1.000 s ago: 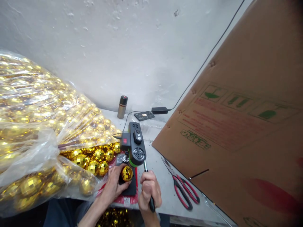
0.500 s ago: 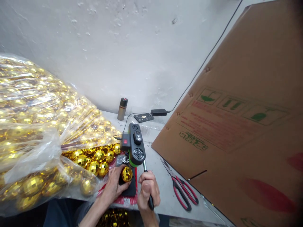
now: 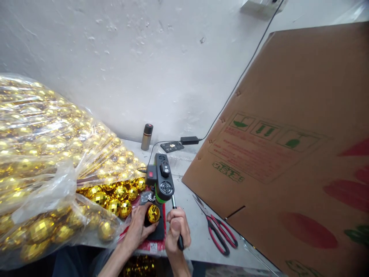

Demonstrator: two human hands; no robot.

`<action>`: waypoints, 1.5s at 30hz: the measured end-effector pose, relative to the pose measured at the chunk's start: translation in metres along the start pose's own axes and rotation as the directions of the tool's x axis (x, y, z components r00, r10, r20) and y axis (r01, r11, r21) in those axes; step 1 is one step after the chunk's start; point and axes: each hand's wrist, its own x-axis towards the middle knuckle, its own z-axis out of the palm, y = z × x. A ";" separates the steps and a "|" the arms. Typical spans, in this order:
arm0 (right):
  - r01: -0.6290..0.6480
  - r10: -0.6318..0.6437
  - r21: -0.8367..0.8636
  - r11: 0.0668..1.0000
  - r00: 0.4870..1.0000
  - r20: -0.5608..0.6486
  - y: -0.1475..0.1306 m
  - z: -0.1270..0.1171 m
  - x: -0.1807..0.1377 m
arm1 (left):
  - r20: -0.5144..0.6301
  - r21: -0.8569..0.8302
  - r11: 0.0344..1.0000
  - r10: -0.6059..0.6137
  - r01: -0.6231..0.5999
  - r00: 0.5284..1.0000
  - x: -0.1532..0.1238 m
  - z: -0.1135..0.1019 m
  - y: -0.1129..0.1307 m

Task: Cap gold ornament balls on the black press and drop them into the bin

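Observation:
A small bench press machine [image 3: 164,177], black with green edging, stands on the table over a dark base. My left hand [image 3: 138,225] grips a shiny gold mirrored ball [image 3: 153,213] between thumb and fingers, just below the front end of the machine's head. My right hand [image 3: 178,229] is wrapped around the black-handled lever [image 3: 180,242] on the machine's right side. Whether the ball touches the machine's underside is hidden by the head.
A clear plastic bag [image 3: 57,130] full of gold balls fills the left. Red-handled scissors [image 3: 220,234] lie at right beside a large cardboard box [image 3: 268,127]. Behind are a bottle [image 3: 147,137], a phone-like black slab [image 3: 172,147] and a power adapter [image 3: 189,140] with a cable.
The camera view has shifted slightly, showing more of the box and the wall above. Both hands keep the same hold on the ball and the lever.

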 end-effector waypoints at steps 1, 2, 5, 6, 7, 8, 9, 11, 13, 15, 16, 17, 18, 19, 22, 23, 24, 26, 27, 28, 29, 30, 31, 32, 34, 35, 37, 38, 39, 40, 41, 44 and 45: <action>0.003 -0.003 -0.002 1.000 1.000 -0.003 0.000 0.000 0.000 | 0.001 -0.002 1.000 0.000 0.000 1.000 0.000 0.000 0.000; 0.007 -0.007 -0.004 1.000 1.000 -0.005 0.000 0.001 0.000 | 0.000 -0.002 1.000 0.001 -0.001 1.000 0.001 -0.001 0.000; 0.046 -0.046 -0.003 0.999 0.999 -0.002 0.001 0.002 -0.003 | -0.003 0.001 1.000 0.006 -0.006 1.000 0.002 -0.003 0.001; 0.066 -0.065 -0.001 0.998 0.998 0.006 0.002 0.002 -0.004 | -0.003 0.001 1.000 0.006 -0.006 1.000 0.003 -0.003 0.001; 0.085 -0.085 0.001 0.996 0.996 0.012 0.004 0.003 -0.006 | -0.001 0.001 1.000 0.007 -0.007 1.000 0.003 -0.003 0.002; 0.101 -0.101 0.002 0.995 0.995 0.016 0.006 0.003 -0.007 | 0.001 0.001 1.000 0.005 -0.005 1.000 0.003 -0.003 0.002; 0.114 -0.114 0.003 0.993 0.993 0.016 0.008 0.004 -0.009 | 0.003 0.002 1.000 0.003 -0.003 1.000 0.003 -0.004 0.002; 0.143 -0.143 0.008 0.990 0.990 0.012 0.013 0.006 -0.013 | 0.002 0.004 1.000 -0.001 0.001 1.000 0.003 -0.004 0.003; 0.185 -0.186 0.025 0.982 0.983 0.015 0.015 0.005 -0.013 | 0.003 0.010 1.000 -0.001 0.001 1.000 0.004 -0.005 0.004; 0.209 -0.210 0.045 0.977 0.977 0.030 0.012 0.003 -0.008 | 0.011 0.017 1.000 0.000 0.000 1.000 0.006 -0.007 0.006; 0.202 -0.204 0.051 0.978 0.978 0.039 0.008 0.001 -0.002 | 0.013 0.020 1.000 -0.002 0.001 1.000 0.007 -0.007 0.006; 0.181 -0.184 0.050 0.982 0.982 0.048 0.002 -0.002 0.005 | 0.009 0.022 1.000 -0.004 0.004 1.000 0.007 -0.008 0.007; 0.145 -0.148 0.047 0.988 0.987 0.058 -0.005 -0.005 0.014 | -0.001 0.022 1.000 -0.004 0.004 1.000 0.007 -0.008 0.008; 0.105 -0.108 0.043 0.994 0.992 0.068 -0.013 -0.008 0.024 | -0.016 0.019 1.000 -0.001 0.001 1.000 0.004 -0.007 0.008; -0.056 0.050 0.049 0.997 0.992 0.117 -0.032 -0.013 0.052 | -0.043 -0.004 1.000 0.026 -0.026 0.999 -0.015 -0.006 0.004; -0.076 0.069 0.059 0.995 0.990 0.123 -0.036 -0.013 0.058 | -0.045 -0.008 0.999 0.039 -0.039 0.998 -0.025 -0.005 0.002; -0.088 0.079 0.070 0.994 0.989 0.123 -0.037 -0.013 0.061 | -0.043 -0.002 0.998 0.055 -0.055 0.998 -0.036 -0.006 0.000; -0.084 0.075 0.086 0.993 0.992 0.105 -0.037 -0.012 0.059 | -0.043 0.039 0.994 0.106 -0.104 0.993 -0.058 -0.010 -0.003; -0.076 0.068 0.092 0.993 0.993 0.095 -0.036 -0.011 0.056 | -0.046 0.070 0.989 0.137 -0.134 0.989 -0.067 -0.014 -0.003; -0.065 0.056 0.098 0.993 0.995 0.088 -0.035 -0.010 0.052 | -0.051 0.107 0.981 0.169 -0.163 0.984 -0.072 -0.020 -0.002; -0.050 0.042 0.104 0.993 0.996 0.085 -0.033 -0.009 0.047 | -0.061 0.150 0.970 0.204 -0.194 0.977 -0.074 -0.027 0.000; -0.037 0.028 0.110 0.993 0.996 0.083 -0.032 -0.009 0.044 | -0.071 0.200 0.953 0.246 -0.228 0.967 -0.071 -0.035 0.003; -0.023 0.014 0.115 0.993 0.997 0.081 -0.032 -0.008 0.041 | -0.078 0.261 0.930 0.287 -0.259 0.955 -0.066 -0.043 0.007; -0.017 0.008 0.117 0.993 0.997 0.078 -0.031 -0.008 0.039 | -0.072 0.336 0.896 0.331 -0.289 0.941 -0.056 -0.052 0.011; -0.017 0.010 0.113 0.993 0.998 0.067 -0.031 -0.008 0.038 | -0.001 0.509 0.802 0.363 -0.312 0.932 -0.032 -0.067 0.019; -0.019 0.013 0.110 0.994 0.998 0.060 -0.031 -0.008 0.038 | 0.051 0.604 0.743 0.326 -0.289 0.944 -0.019 -0.073 0.023; -0.026 0.019 0.105 0.994 0.998 0.062 -0.032 -0.008 0.039 | 0.144 0.764 0.603 0.185 -0.228 0.972 0.006 -0.080 0.028; -0.028 0.021 0.103 0.994 0.997 0.071 -0.032 -0.009 0.039 | 0.179 0.816 0.539 0.112 -0.211 0.978 0.015 -0.081 0.030; -0.028 0.020 0.102 0.994 0.996 0.082 -0.033 -0.009 0.039 | 0.208 0.848 0.489 0.046 -0.203 0.977 0.023 -0.081 0.031; -0.029 0.020 0.100 0.995 0.995 0.094 -0.033 -0.010 0.039 | 0.232 0.865 0.458 -0.002 -0.205 0.973 0.029 -0.082 0.031; -0.030 0.019 0.099 0.995 0.994 0.105 -0.033 -0.011 0.039 | 0.251 0.873 0.439 -0.032 -0.212 0.967 0.033 -0.082 0.032; -0.034 0.023 0.096 0.995 0.992 0.122 -0.034 -0.013 0.039 | 0.286 0.841 0.495 -0.059 -0.221 0.956 0.038 -0.088 0.033; -0.041 0.029 0.097 0.994 0.992 0.125 -0.035 -0.014 0.039 | 0.279 0.798 0.567 -0.047 -0.204 0.959 0.038 -0.092 0.034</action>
